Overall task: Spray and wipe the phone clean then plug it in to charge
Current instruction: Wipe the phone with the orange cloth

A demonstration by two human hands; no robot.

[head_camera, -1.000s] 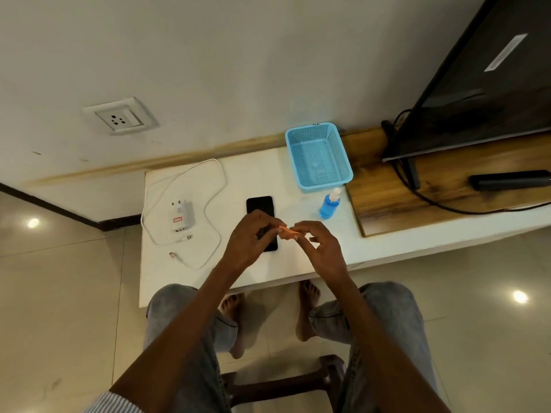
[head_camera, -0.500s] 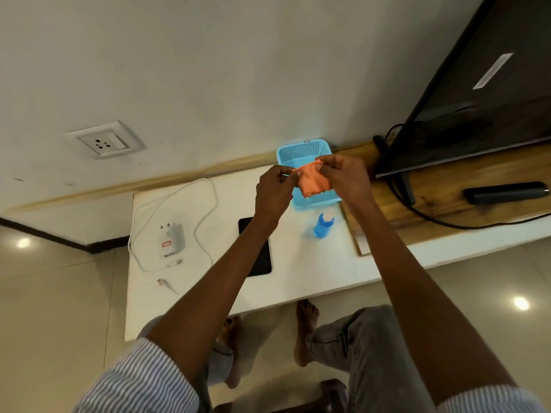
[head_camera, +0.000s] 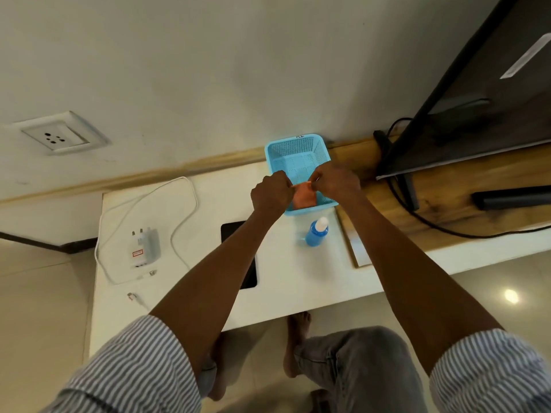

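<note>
Both the left hand (head_camera: 272,192) and right hand (head_camera: 337,181) pinch a small orange cloth (head_camera: 304,198) over the blue plastic basket (head_camera: 293,153), wiping seemingly done, while the black phone (head_camera: 249,275) lies unplugged on the white tabletop (head_camera: 283,281) just left of that basket.

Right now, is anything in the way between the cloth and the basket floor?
Nothing visible. Both hands, left hand and right hand, pinch the orange cloth over the blue basket, whose visible floor looks bare.
</note>
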